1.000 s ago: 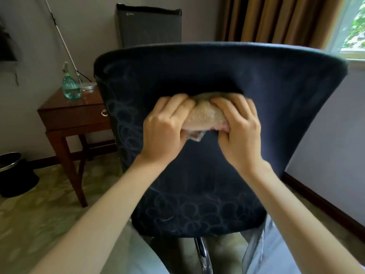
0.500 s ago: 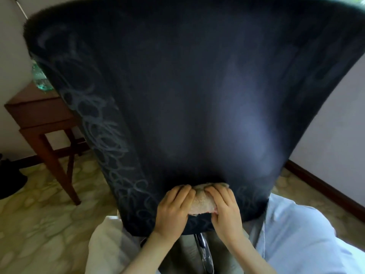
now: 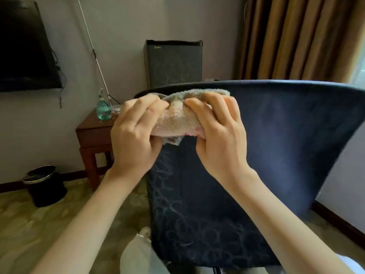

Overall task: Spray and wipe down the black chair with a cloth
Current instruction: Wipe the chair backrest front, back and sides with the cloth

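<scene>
Both hands are bunched around one folded cloth (image 3: 177,117), pressed against the back of the black chair (image 3: 276,145) right at its upper left corner. The left hand (image 3: 134,139) has its fingers curled over the cloth's left end, the right hand (image 3: 221,139) closed over the right end, so the cloth sits squeezed between them with only its middle showing. Two hands on it likely give firmer, evener pressure on the fabric than one would. The top of the cloth laps just over the chair's rim above the knuckles, which suggests the edge itself is being rubbed, not only the flat of the backrest.

Beyond the left hand, well apart from it, a spray bottle (image 3: 103,108) stands upright on a small wooden side table (image 3: 92,133). Parked there, it leaves both hands free, so I judge the spraying for this patch is finished and wiping is the step in hand. Below the hands the backrest stretches down, with most of its width lying off past the right hand.
</scene>
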Motion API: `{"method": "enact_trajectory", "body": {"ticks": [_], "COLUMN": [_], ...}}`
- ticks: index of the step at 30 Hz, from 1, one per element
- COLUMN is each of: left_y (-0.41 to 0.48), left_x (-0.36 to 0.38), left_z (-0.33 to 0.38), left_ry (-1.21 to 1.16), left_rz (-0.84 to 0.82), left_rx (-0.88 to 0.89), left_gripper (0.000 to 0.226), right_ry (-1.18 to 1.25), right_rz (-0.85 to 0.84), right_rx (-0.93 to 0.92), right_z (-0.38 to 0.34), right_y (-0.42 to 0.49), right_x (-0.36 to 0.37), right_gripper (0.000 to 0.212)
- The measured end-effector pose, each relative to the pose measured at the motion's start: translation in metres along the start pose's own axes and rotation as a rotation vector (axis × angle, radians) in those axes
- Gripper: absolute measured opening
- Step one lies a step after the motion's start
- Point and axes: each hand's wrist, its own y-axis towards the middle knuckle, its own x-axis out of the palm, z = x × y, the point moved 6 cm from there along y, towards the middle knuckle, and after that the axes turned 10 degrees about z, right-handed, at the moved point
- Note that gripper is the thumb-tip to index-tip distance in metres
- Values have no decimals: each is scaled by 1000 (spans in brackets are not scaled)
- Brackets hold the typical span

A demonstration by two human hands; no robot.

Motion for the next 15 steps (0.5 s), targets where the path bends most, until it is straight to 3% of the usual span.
{"method": "enact_trajectory", "body": {"ticks": [5, 15], "left_y": [5, -163], "left_x": [1, 46], "left_z": [-49, -62], "left_ry": [6, -132], "left_rz": [23, -206], "left_rx": [-79, -180], "left_gripper": [31, 31], "right_ry": [-82, -87], "right_rz": [-52, -244], "right_rx": [-96, 63], "right_z": [-30, 2], "right_y": [23, -151], "right_x": [44, 81], "right_gripper": [36, 49]}}
